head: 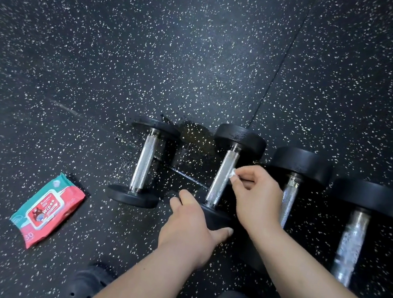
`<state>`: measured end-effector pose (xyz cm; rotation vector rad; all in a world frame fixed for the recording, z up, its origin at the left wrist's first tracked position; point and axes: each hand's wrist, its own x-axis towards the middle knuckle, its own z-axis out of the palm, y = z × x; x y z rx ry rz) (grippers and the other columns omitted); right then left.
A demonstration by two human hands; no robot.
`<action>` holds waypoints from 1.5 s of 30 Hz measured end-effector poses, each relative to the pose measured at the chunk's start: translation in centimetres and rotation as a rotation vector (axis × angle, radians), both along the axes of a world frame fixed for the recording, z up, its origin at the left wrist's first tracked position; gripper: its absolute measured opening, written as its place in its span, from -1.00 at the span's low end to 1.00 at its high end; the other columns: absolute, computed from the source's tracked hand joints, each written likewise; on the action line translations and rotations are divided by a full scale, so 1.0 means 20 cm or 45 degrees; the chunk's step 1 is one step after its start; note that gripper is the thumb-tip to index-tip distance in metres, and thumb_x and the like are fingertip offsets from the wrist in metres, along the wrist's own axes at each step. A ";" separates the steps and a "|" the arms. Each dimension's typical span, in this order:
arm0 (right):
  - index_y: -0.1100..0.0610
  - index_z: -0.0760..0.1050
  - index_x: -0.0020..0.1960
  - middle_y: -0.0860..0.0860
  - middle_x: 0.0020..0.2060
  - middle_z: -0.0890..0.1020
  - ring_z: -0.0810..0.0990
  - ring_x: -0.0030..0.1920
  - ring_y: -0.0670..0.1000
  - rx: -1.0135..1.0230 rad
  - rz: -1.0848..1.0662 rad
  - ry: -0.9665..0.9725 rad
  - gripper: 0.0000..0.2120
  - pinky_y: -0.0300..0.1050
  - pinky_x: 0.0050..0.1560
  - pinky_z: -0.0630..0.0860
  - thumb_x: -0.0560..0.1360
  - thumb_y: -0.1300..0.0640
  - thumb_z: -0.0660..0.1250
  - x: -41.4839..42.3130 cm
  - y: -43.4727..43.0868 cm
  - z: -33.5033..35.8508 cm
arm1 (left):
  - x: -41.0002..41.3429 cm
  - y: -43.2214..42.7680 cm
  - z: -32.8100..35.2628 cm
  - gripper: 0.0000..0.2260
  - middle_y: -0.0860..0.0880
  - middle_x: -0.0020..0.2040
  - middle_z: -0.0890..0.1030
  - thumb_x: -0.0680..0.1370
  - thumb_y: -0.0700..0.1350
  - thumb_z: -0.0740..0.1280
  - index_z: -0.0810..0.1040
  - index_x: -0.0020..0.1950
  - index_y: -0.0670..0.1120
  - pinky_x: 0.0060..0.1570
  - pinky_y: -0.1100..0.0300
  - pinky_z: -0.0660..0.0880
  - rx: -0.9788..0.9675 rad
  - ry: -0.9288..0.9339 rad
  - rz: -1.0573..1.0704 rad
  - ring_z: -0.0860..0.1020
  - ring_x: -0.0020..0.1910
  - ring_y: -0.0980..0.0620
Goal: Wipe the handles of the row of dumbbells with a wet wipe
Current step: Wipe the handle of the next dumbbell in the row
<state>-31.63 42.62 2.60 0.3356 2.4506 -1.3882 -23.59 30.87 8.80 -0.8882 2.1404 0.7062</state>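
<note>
My right grip pinches the limp wet wipe against the knurled handle; my left grip clamps the heavy dumbbell by its head.

Black rubber floor flecked white, straight tile seam, dark wet patch
</note>
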 end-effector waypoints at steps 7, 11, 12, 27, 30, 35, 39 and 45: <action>0.12 0.63 0.09 0.06 0.00 0.71 0.73 0.05 0.02 -0.603 -0.467 -0.469 -0.82 -0.18 0.07 0.68 0.61 0.37 0.41 -0.02 -0.06 -0.02 | 0.00 0.00 0.00 -0.06 -0.04 0.34 0.30 0.35 0.40 0.55 0.10 0.39 -0.07 0.15 -0.06 0.57 0.003 0.001 -0.008 0.58 0.23 -0.15; 0.21 0.66 0.07 0.16 0.06 0.72 0.73 0.07 0.03 -0.708 -0.589 -0.604 -0.87 -0.26 -0.02 0.69 0.59 0.39 0.42 -0.03 -0.05 -0.06 | 0.00 0.00 -0.01 -0.03 -0.04 0.36 0.29 0.35 0.40 0.54 0.08 0.43 -0.07 0.16 -0.05 0.56 0.001 0.007 -0.008 0.57 0.25 -0.15; 0.23 0.65 0.09 0.17 0.08 0.72 0.73 0.10 0.04 -0.752 -0.633 -0.623 -0.86 -0.24 -0.01 0.70 0.60 0.40 0.41 -0.06 -0.06 -0.06 | 0.00 0.00 0.00 -0.04 -0.04 0.37 0.29 0.36 0.40 0.55 0.07 0.43 -0.06 0.17 -0.05 0.55 0.001 0.012 -0.005 0.57 0.27 -0.15; 0.24 0.53 0.29 0.23 0.18 0.70 0.72 0.10 0.12 -1.064 -0.566 -0.886 -0.68 -0.14 -0.10 0.66 0.66 0.48 0.16 -0.16 -0.09 -0.14 | 0.00 -0.05 -0.02 -0.07 -0.07 0.39 0.31 0.35 0.36 0.57 0.15 0.41 -0.10 0.25 -0.03 0.52 0.075 0.051 0.002 0.52 0.30 -0.14; 0.25 0.55 0.29 0.23 0.16 0.72 0.72 0.15 0.15 -1.089 -0.468 -0.950 -0.68 -0.08 0.04 0.66 0.66 0.47 0.16 -0.16 -0.09 -0.15 | -0.01 -0.08 -0.02 -0.09 -0.08 0.39 0.32 0.33 0.37 0.58 0.16 0.36 -0.09 0.27 -0.04 0.52 0.113 0.033 0.002 0.50 0.29 -0.13; 0.25 0.59 0.16 0.15 0.00 0.76 0.74 -0.02 0.04 -0.934 -0.207 -1.065 -0.70 -0.16 -0.08 0.72 0.63 0.52 0.18 -0.16 -0.05 -0.13 | -0.01 -0.13 -0.03 -0.05 -0.10 0.41 0.33 0.32 0.37 0.59 0.17 0.39 -0.12 0.32 -0.08 0.50 0.178 0.034 0.012 0.48 0.31 -0.14; 0.23 0.58 0.17 0.15 -0.01 0.74 0.74 0.00 0.07 -1.029 -0.441 -0.901 -0.69 -0.12 -0.05 0.69 0.64 0.51 0.16 -0.19 -0.09 -0.14 | -0.01 -0.15 -0.03 -0.03 -0.11 0.42 0.35 0.31 0.37 0.60 0.17 0.41 -0.13 0.34 -0.07 0.49 0.191 0.058 0.017 0.47 0.33 -0.14; 0.28 0.55 0.28 0.18 0.07 0.74 0.73 0.01 0.06 -0.886 -0.152 -1.052 -0.67 -0.18 -0.10 0.72 0.62 0.52 0.18 -0.16 -0.06 -0.13 | 0.00 -0.17 -0.04 -0.05 -0.10 0.38 0.38 0.30 0.38 0.60 0.19 0.37 -0.11 0.33 -0.08 0.50 0.231 0.077 0.012 0.48 0.30 -0.12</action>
